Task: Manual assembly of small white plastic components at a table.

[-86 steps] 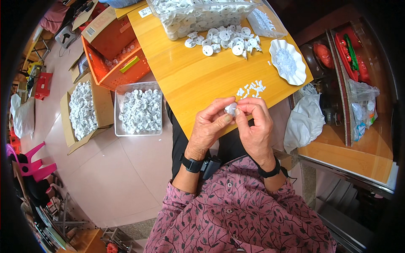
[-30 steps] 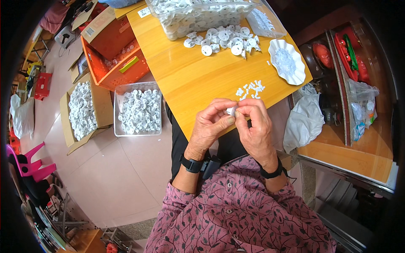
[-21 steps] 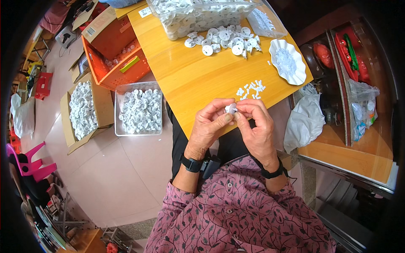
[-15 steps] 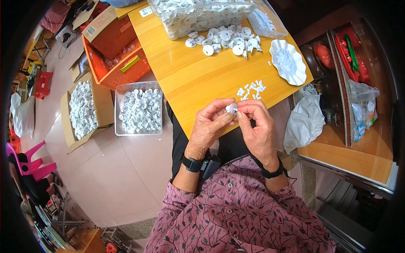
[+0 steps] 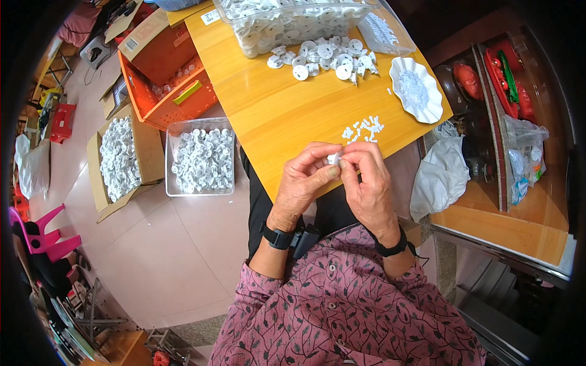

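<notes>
My left hand [image 5: 303, 175] is closed around a small round white plastic part [image 5: 333, 158] just above the near edge of the yellow wooden table [image 5: 262, 116]. My right hand [image 5: 368, 180] pinches at the same part from the right, thumb and forefinger pressed against it. Whether a smaller piece sits between the right fingertips is hidden. Just beyond my hands lie several tiny white peg-like pieces [image 5: 364, 129]. Farther back is a loose pile of round white plastic parts [image 5: 326, 56] like the held one.
A clear bin [image 5: 244, 46] of white parts stands at the table's back. A fluted white dish [image 5: 434, 110] holds small translucent pieces. On the floor to the left are a clear tub [image 5: 201, 193], a cardboard box [image 5: 96, 146] and an orange crate [image 5: 141, 100]. Shelving stands right.
The round white part has turned between my fingers, its disc now showing less. My right fingers have shifted slightly left against it.
</notes>
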The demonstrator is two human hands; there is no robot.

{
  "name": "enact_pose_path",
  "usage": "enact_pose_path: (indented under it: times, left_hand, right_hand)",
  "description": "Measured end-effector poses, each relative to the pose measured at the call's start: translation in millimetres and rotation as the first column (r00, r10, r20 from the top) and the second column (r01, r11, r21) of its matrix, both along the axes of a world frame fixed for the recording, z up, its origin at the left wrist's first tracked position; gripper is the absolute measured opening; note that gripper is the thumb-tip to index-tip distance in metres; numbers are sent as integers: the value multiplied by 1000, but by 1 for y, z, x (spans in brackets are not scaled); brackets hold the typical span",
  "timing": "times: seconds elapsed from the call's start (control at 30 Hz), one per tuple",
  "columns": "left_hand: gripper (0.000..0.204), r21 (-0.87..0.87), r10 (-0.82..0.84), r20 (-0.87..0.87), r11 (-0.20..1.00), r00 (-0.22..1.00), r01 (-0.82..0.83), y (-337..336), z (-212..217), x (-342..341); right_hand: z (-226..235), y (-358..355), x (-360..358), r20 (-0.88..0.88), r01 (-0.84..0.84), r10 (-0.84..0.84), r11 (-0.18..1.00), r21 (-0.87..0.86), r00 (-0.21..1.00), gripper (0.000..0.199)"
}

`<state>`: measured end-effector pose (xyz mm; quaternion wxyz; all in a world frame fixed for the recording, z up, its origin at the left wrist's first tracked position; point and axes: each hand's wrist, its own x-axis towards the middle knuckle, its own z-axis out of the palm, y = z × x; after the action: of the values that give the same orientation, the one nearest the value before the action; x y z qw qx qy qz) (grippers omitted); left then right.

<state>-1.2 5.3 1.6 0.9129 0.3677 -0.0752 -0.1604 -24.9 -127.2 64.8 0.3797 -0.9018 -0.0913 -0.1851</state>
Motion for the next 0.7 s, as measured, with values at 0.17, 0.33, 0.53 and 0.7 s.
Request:
enact_pose_path:
  times: [0.17,0.33,0.53,0.7]
  left_hand:
    - [37,-80,-82,-84,994,993,76,4,-2,1]
    - [38,-180,-103,-126,980,987,80,5,-2,2]
    - [34,-231,-108,-150,970,983,72,6,-6,0]
    - [35,-238,-110,-114,968,987,81,3,-8,1]
  right_hand:
    - [4,0,-2,-46,10,-3,988,154,999,10]
    - [2,4,-5,23,17,-20,992,122,1000,12]
    - [0,9,-6,138,-9,13,999,-32,990,20]
    - [-1,9,-6,160,-7,15,999,-48,987,25]
